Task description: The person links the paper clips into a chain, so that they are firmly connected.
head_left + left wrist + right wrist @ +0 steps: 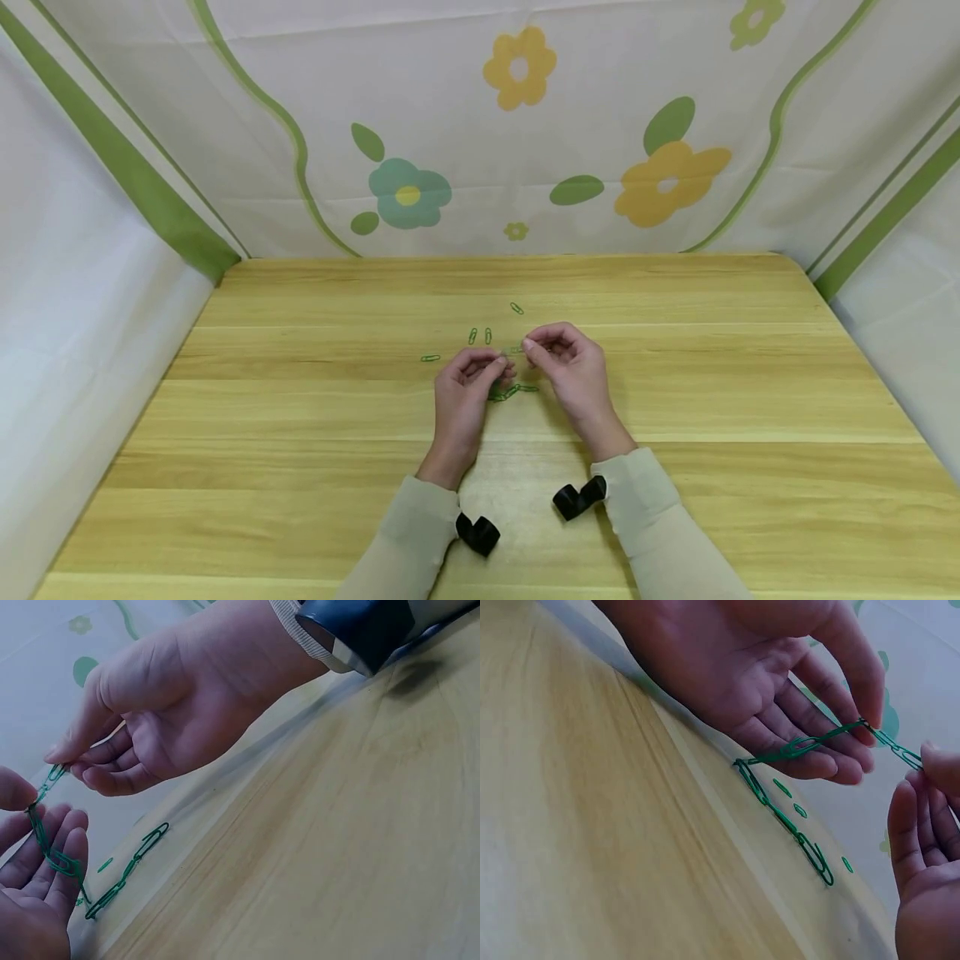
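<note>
Paperclip chain [782, 819] (green), pinched by left grip [467, 390] and right grip [576, 373], trails below the left.

A pale cloth [420, 75] with yellow, teal and green flowers [497, 73] hangs behind the wooden bench [262, 492], white cloths [82, 317] flank it, and green stripes [152, 188] slant toward its 2 far corners.
</note>
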The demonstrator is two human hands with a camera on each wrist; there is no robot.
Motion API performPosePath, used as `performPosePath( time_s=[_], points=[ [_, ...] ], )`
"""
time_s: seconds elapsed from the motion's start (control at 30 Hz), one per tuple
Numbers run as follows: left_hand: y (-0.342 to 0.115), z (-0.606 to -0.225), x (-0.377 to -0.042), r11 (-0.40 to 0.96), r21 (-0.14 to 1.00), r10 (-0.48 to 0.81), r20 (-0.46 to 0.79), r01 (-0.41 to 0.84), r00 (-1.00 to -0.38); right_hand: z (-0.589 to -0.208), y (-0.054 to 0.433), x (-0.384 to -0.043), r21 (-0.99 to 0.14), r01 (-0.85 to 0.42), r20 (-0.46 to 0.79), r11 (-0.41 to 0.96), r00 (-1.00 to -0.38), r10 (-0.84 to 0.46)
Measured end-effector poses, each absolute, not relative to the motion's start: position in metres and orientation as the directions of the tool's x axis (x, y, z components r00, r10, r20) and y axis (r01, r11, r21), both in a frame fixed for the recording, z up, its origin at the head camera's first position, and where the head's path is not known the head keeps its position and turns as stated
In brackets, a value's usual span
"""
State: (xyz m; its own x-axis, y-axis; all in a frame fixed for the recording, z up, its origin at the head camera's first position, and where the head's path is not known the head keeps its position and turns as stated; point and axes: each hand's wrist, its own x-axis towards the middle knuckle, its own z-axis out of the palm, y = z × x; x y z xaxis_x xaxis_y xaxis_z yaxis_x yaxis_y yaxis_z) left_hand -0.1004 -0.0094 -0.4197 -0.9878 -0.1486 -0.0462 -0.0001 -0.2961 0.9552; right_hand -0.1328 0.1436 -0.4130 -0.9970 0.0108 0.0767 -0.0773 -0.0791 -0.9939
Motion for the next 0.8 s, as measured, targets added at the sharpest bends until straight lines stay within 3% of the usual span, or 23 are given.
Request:
performPosePath(
  time_s=[0.3, 0.63, 0.8],
  points=[
    [-0.010, -0.419, -0.098, -0.209, 0.978, -0.087, -0.014, 0.005, -0.996, -0.413, 0.146, -0.132, -0.992, -0.029, 0.035, -0.122, -0.998, -0.048],
    [-0.009, -0.419, -0.098, -0.190, 0.982, -0.063, -0.033, -0.021, -0.997, -0.411, 0.145, -0.133, -0.998, 0.008, -0.006, -0.054, -0.999, -0.040],
    [-0.009, -0.419, -0.099, -0.205, 0.978, -0.093, -0.058, -0.038, -0.994, -0.404, 0.148, -0.146, -0.998, 0.032, -0.031, 0.051, -0.999, 0.025]
  ],
)
